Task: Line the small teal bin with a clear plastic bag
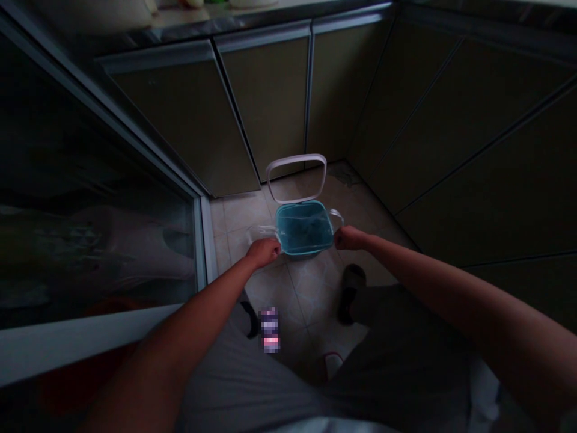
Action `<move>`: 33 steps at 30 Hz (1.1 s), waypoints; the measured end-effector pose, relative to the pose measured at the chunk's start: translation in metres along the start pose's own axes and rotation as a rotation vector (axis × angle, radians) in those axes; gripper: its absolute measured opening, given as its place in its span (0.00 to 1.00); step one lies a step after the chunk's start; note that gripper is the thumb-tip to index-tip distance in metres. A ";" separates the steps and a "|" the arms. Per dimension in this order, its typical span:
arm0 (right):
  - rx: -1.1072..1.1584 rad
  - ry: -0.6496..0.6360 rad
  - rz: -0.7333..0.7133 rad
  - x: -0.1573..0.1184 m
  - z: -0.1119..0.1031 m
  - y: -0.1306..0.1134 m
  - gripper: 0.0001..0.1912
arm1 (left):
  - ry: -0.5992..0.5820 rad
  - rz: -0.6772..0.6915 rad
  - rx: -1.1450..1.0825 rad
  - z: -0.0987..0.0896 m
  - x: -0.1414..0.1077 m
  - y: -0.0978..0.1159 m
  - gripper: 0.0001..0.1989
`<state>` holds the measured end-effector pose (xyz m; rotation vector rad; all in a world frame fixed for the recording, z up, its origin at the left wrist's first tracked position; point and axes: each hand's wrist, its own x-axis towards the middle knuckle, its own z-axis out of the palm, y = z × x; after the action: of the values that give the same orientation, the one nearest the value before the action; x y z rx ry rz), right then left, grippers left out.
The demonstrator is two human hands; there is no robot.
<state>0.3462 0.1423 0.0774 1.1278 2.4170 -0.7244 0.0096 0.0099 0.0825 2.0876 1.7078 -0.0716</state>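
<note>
A teal bin (304, 227) stands on the tiled floor with its pale rim frame (296, 160) raised at the back. A clear plastic bag (265, 231) lines the bin and sticks out past both sides. My left hand (264, 252) is closed on the bag at the bin's front left corner. On the right side, my right hand (349, 237) is closed on the bag too, beside the bin's edge. The fingertips of both hands are too dark to make out in detail.
Cabinet doors (265, 102) rise behind the bin and along the right. A glass door frame (202, 240) stands at the left. My feet, in dark footwear (351, 288), are near the bin. A blurred, pixelated object (270, 329) shows between my legs.
</note>
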 end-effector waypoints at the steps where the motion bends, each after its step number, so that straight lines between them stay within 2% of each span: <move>1: 0.002 -0.021 0.007 0.000 0.001 -0.001 0.07 | -0.016 0.011 0.009 0.001 -0.001 0.001 0.11; 5: -0.022 -0.079 0.068 -0.001 0.002 -0.006 0.07 | -0.089 0.039 0.055 0.004 -0.003 0.002 0.11; 9: -0.049 -0.082 0.119 -0.001 -0.002 -0.010 0.08 | -0.107 0.003 0.091 0.008 0.000 0.000 0.10; 17: -0.101 -0.024 0.208 0.005 -0.005 -0.010 0.12 | -0.054 -0.053 0.066 0.024 0.012 -0.008 0.08; 23: -0.076 0.009 0.276 0.013 -0.005 -0.004 0.11 | 0.007 -0.114 0.057 0.016 0.013 -0.007 0.09; 26: 0.034 -0.051 0.294 0.017 -0.008 0.000 0.09 | 0.018 -0.145 0.045 0.010 0.015 -0.002 0.07; 29: 0.272 -0.097 0.348 0.022 -0.013 0.002 0.12 | 0.116 -0.231 0.036 0.002 0.020 0.003 0.10; 33: 0.522 0.013 0.454 0.033 -0.023 0.003 0.13 | 0.276 -0.396 0.010 -0.014 0.036 0.005 0.11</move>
<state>0.3258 0.1771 0.0779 1.7998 1.9054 -1.2155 0.0193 0.0471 0.0855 1.8011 2.2718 0.0930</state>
